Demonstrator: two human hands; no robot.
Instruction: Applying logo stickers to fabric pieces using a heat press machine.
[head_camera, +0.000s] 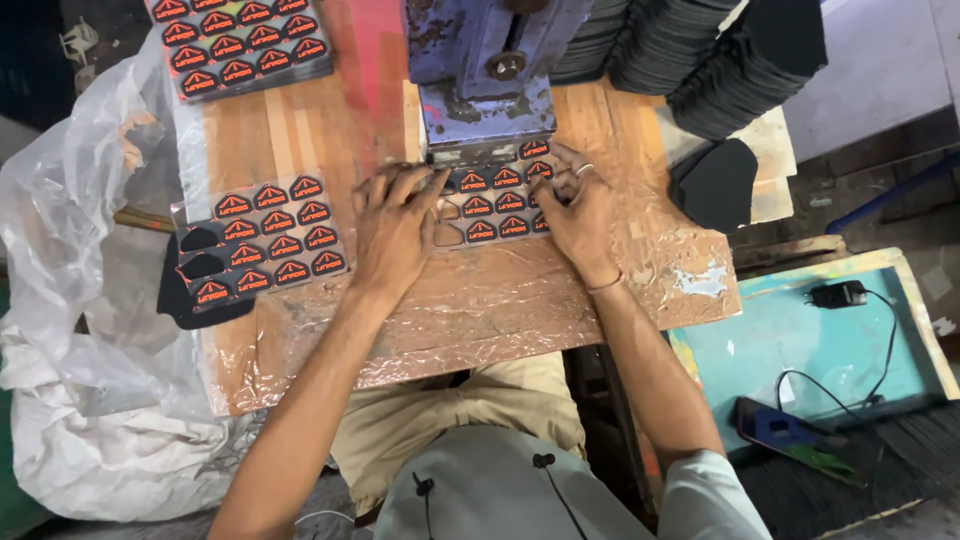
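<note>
Badge sheet held flat under blue press, far edge of workbench.
Left hand (392, 228) and right hand (580, 215) are pressed open-fingered, nothing clenched, on the badge sheet (495, 203); a second sheet (265, 240) is laid toward the left edge.

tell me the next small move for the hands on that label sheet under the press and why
Probably nudge the label sheet a little further under the blue press head. The left hand and right hand both lie flat on it, some shapes near the left hand are already cut out, and the other rows are uncut.
</note>
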